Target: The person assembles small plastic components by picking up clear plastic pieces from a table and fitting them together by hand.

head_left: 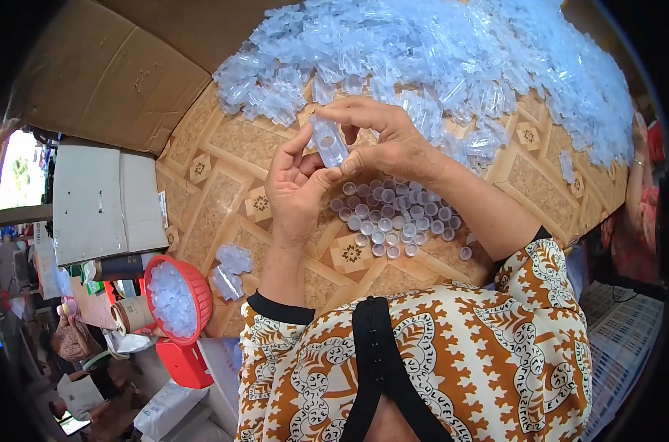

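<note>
Above the table, both my hands hold one clear plastic piece (pixel 330 143), flat and oblong with a round opening in its upper part. My left hand (pixel 294 184) grips its lower left side between thumb and fingers. From the right, my right hand (pixel 389 140) pinches it, with the index finger at the top end and the thumb at the bottom. Just below my hands lies a spread of small round clear caps (pixel 393 214). Beyond them, a large heap of similar clear plastic pieces (pixel 423 51) covers the far part of the table.
A few clear pieces (pixel 233 269) lie left of my left forearm. A red plastic basket (pixel 202 295) full of clear pieces stands at the table's left edge. Cardboard (pixel 106 74) walls the far left, with a grey-white box (pixel 102 202) below. Another person's arm (pixel 636 177) shows at the right edge.
</note>
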{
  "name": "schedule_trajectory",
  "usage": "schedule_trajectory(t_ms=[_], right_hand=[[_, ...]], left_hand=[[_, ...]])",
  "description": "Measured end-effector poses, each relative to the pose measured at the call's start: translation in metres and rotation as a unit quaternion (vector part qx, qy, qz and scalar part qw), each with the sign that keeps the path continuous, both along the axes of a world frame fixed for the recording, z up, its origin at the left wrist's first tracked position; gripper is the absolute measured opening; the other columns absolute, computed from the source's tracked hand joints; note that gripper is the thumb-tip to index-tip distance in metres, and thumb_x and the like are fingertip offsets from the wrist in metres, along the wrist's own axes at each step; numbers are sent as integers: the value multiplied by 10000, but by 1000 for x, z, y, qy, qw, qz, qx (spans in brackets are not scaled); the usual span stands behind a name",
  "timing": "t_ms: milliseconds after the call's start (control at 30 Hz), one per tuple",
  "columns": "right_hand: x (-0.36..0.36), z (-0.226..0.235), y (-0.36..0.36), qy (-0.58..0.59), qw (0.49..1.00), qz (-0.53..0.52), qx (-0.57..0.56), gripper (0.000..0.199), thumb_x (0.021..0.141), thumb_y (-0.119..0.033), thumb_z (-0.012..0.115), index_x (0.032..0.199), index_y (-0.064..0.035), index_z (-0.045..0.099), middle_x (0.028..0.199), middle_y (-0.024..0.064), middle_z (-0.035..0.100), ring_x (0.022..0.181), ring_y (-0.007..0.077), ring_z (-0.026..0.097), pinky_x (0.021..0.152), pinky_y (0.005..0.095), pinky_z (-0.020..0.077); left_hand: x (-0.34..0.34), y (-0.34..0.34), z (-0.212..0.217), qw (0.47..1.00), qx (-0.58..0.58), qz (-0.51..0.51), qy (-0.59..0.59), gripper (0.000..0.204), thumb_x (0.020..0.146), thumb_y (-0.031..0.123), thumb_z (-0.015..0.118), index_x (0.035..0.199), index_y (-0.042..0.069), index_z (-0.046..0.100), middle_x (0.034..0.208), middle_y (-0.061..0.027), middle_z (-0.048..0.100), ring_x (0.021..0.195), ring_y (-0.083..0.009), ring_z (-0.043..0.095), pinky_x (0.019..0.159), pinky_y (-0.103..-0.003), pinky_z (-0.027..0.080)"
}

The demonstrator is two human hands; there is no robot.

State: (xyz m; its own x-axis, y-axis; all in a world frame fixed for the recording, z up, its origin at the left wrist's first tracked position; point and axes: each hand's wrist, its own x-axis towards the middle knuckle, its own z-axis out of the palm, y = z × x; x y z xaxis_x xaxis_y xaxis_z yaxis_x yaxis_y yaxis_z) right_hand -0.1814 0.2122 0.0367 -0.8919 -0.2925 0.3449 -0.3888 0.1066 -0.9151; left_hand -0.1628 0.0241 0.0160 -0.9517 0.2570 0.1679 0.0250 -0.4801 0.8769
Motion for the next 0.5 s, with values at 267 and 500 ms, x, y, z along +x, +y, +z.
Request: schedule_trajectory(t_ms=[267,500], right_hand=[[-2,-5,3,36,999,13,9,697,679,-192,876,1328,-137,628,1243,48,612,925,142,586,805,276,516],[-2,-3,3,3,1000,26,6,704,679,-203,879,1333,-140,624,1256,51,609,932,147,586,801,281,513]], left_hand=[[-1,-1,1,1000,-8,-14,9,584,836,-159,621,1381,-42,448,1288,-177,584,1112,-213,637,914,-304,573],[1,-1,2,999,-29,-2,12,578,841,-161,617,1382,-48,446,1291,-185,581,1093,-199,637,892,-301,581]])
